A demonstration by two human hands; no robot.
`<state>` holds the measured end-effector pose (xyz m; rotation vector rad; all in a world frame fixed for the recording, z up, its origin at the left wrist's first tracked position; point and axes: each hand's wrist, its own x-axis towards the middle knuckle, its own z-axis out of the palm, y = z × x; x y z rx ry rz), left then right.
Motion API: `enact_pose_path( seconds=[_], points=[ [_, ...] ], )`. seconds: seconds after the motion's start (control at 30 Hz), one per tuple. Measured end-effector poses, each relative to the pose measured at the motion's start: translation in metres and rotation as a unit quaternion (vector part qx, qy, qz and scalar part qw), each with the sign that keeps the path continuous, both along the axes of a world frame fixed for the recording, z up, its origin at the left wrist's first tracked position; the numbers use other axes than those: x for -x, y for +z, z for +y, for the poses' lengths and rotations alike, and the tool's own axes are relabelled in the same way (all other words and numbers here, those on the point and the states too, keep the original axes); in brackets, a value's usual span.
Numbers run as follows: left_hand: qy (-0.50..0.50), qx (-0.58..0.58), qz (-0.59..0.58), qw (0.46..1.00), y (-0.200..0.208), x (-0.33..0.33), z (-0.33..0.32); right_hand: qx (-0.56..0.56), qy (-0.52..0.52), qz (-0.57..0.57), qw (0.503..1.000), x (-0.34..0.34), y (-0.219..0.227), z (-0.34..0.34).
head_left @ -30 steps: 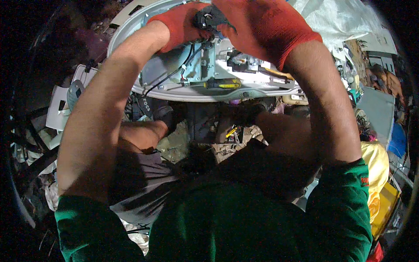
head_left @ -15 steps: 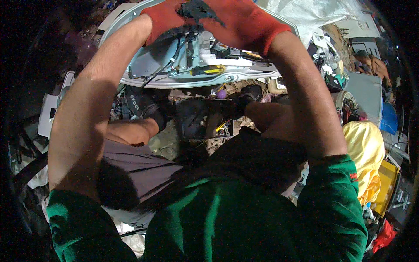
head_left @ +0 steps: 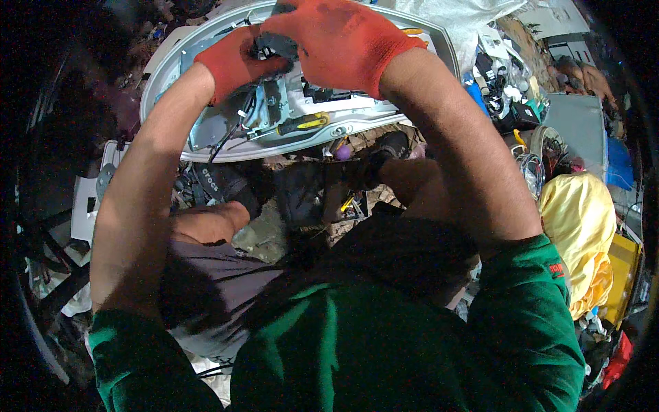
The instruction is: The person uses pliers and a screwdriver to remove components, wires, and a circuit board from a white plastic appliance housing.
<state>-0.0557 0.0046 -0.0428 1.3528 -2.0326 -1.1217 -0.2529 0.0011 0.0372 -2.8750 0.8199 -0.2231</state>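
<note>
My left hand (head_left: 237, 63), in a red glove with dark palm and fingers, is closed above a white plastic casing (head_left: 357, 126). My right hand (head_left: 340, 47), gloved alike, meets it from the right with bent fingers. Whatever they grip between them is dark and mostly hidden by the gloves. Black cables (head_left: 248, 106) run down below the left hand, over metal plates and circuit parts inside the casing. A yellow-and-black screwdriver (head_left: 304, 123) lies near the casing's close edge, its shaft pointing left.
Below the casing are my two dark shoes (head_left: 223, 182) and a purple ball (head_left: 343, 152). Plastic scraps and cables (head_left: 508, 93) pile up at the right, near a grey panel (head_left: 576, 130) and yellow cloth (head_left: 579, 220). A translucent sheet (head_left: 453, 20) lies at the far right.
The view has shifted, and more of the casing's left side shows. Both hands sit further left over it, the right one now overlapping the left one's fingers.
</note>
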Motion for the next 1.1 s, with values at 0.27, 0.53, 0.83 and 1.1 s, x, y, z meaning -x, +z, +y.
enact_pose_path(
  seconds=[0.27, 0.53, 0.83, 1.1],
  points=[
    [0.044, 0.083, -0.125, 0.988, -0.041, 0.002, -0.03, -0.002, -0.083, -0.064, 0.994, -0.004, -0.001, 0.005],
    [-0.035, 0.174, -0.324, 0.929, -0.043, -0.003, -0.019, 0.011, -0.049, -0.06, 0.997, -0.009, 0.0, 0.005],
    [-0.029, 0.065, -0.391, 0.918, -0.013, 0.021, -0.017, -0.004, -0.012, -0.035, 0.999, -0.005, -0.002, 0.008],
    [-0.061, 0.197, -0.42, 0.884, -0.017, 0.018, -0.01, 0.053, -0.009, -0.166, 0.985, 0.029, 0.018, 0.004]
  ],
)
